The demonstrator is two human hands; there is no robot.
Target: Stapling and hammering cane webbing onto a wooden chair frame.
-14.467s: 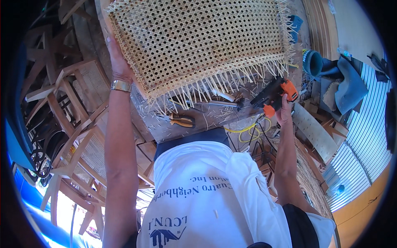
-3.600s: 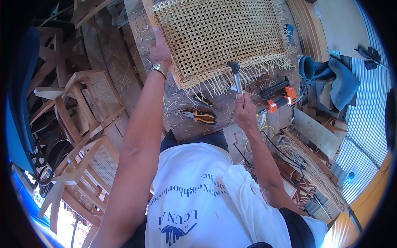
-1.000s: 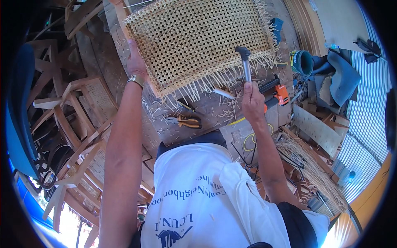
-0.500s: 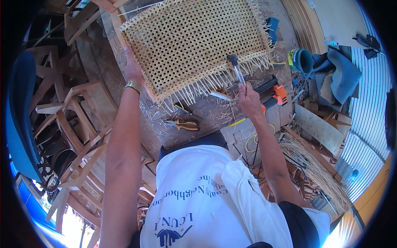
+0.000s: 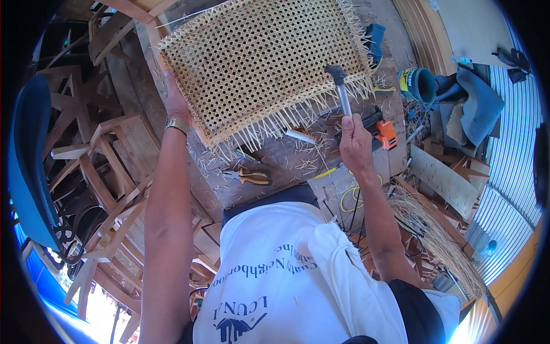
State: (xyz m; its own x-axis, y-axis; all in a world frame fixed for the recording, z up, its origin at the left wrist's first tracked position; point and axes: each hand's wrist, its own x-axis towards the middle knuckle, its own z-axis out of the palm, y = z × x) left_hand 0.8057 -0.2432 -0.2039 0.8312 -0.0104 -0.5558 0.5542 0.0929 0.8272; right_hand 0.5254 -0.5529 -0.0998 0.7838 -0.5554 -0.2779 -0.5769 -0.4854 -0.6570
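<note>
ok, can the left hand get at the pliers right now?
Probably yes: the pliers lie uncovered on the workbench, nearer the body. But the left hand is against the wooden frame and would have to leave it, going around the cane webbing's near corner.

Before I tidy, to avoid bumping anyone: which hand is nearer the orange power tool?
Right. The right hand, holding a hammer, is just left of the power tool; the left hand is farther, at the left edge of the cane panel.
</note>
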